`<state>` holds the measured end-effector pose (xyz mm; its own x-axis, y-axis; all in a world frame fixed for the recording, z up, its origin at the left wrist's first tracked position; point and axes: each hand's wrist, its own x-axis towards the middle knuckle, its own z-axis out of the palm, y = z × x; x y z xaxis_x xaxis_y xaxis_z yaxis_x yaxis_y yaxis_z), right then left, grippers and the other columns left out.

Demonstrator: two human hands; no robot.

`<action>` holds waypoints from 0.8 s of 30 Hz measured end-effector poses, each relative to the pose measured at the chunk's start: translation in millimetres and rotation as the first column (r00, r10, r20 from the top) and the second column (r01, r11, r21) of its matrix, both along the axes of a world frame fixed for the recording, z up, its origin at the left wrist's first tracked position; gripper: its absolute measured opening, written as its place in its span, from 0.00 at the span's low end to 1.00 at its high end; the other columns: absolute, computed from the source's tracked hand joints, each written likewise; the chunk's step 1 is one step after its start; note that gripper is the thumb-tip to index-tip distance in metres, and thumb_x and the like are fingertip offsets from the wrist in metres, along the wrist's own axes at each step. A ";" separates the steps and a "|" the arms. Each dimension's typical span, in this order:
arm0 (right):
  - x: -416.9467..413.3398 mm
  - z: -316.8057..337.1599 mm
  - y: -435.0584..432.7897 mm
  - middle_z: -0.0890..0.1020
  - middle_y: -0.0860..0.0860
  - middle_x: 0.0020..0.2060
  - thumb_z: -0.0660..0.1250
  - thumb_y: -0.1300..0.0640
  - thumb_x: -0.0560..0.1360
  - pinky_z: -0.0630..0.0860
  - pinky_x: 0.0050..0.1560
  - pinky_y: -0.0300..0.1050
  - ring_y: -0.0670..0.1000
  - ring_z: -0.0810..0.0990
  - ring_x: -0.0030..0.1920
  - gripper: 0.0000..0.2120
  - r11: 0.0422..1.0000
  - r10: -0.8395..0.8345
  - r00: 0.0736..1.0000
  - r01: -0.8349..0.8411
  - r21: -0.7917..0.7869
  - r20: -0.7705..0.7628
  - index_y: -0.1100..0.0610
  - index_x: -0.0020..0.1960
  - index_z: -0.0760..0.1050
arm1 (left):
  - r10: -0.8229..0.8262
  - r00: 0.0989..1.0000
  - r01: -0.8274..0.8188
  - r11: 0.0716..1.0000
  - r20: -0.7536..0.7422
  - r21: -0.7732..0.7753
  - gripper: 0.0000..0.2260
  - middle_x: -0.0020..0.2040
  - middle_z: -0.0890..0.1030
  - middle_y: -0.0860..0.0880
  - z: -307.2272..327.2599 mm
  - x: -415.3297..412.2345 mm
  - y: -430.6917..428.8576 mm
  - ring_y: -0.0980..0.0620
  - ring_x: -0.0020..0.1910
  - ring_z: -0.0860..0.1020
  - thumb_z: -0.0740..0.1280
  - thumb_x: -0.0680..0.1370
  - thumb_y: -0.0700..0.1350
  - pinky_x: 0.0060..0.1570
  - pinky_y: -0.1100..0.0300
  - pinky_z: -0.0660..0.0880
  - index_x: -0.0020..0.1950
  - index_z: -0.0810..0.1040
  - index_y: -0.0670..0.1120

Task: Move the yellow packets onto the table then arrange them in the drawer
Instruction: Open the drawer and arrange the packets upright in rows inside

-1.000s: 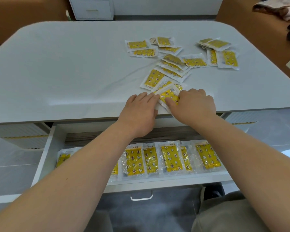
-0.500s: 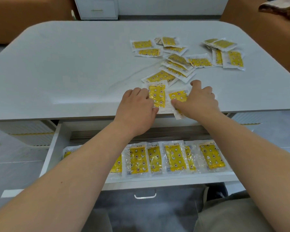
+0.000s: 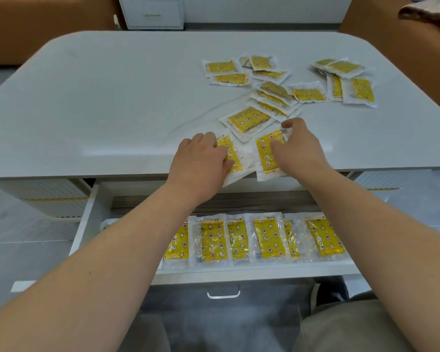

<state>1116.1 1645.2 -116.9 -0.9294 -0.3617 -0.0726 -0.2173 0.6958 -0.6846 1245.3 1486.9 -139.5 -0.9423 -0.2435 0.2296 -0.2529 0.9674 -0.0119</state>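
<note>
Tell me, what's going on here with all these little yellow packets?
A person is sorting them from table to drawer. The left hand rests on one packet and the right hand pinches a second packet. Both packets slightly overhang the near edge of the table. More loose packets lie scattered farther back, and a row of packets lies side by side in the open drawer below.
</note>
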 end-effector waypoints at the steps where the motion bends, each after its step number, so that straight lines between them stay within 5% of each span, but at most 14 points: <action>1: 0.2 0.1 -1.2 0.77 0.53 0.67 0.63 0.55 0.81 0.78 0.43 0.47 0.49 0.80 0.46 0.22 0.999 -0.013 1.000 0.014 -0.051 0.026 0.50 0.74 0.64 | 0.005 1.000 -0.004 1.000 -0.020 0.031 0.16 0.55 0.76 0.47 1.1 -0.4 -0.9 0.46 0.54 0.74 0.60 0.83 0.55 0.52 0.51 0.70 0.57 0.82 0.47; 6: 0.5 -0.9 -8.8 0.80 0.52 0.52 0.66 0.57 0.80 0.73 0.33 0.42 0.47 0.79 0.38 0.21 0.970 -0.061 0.986 0.095 -0.224 0.154 0.48 0.70 0.66 | 0.154 0.988 -0.156 0.945 0.028 0.288 0.14 0.54 0.76 0.48 5.3 0.3 -3.7 0.46 0.53 0.75 0.68 0.79 0.58 0.53 0.50 0.74 0.52 0.73 0.48; 10: 3.2 -0.3 -14.7 0.78 0.47 0.43 0.68 0.62 0.78 0.83 0.47 0.52 0.52 0.84 0.44 0.24 0.952 -0.065 0.972 0.127 -0.278 0.224 0.47 0.70 0.67 | 0.246 0.965 -0.262 0.913 0.091 0.314 0.25 0.56 0.79 0.48 8.2 0.3 -6.0 0.45 0.54 0.78 0.70 0.75 0.64 0.53 0.47 0.76 0.62 0.71 0.47; 15: 5.4 -0.3 -21.4 0.79 0.49 0.44 0.69 0.62 0.77 0.83 0.50 0.61 0.59 0.86 0.49 0.26 0.926 -0.062 0.967 0.148 -0.347 0.247 0.45 0.69 0.66 | 0.263 0.964 -0.255 0.903 0.026 0.345 0.32 0.61 0.75 0.46 10.2 -0.5 -9.5 0.44 0.60 0.75 0.74 0.71 0.63 0.58 0.48 0.74 0.67 0.70 0.47; 20: 6.3 -1.0 -25.6 0.83 0.52 0.51 0.71 0.61 0.75 0.84 0.48 0.59 0.55 0.87 0.44 0.30 0.908 -0.019 0.970 0.119 -0.401 0.244 0.42 0.71 0.65 | 0.303 0.951 -0.291 0.811 0.061 0.507 0.42 0.69 0.69 0.44 12.5 -1.8 -11.9 0.42 0.65 0.73 0.78 0.70 0.59 0.59 0.51 0.73 0.76 0.61 0.48; 24: 4.9 -3.9 -27.8 0.84 0.52 0.56 0.75 0.60 0.74 0.85 0.49 0.55 0.50 0.87 0.44 0.34 0.894 0.001 0.960 0.125 -0.430 0.280 0.43 0.73 0.64 | 0.320 0.945 -0.296 0.745 0.069 0.598 0.43 0.67 0.74 0.46 12.1 -0.7 -18.9 0.45 0.65 0.74 0.80 0.68 0.59 0.55 0.56 0.71 0.76 0.63 0.48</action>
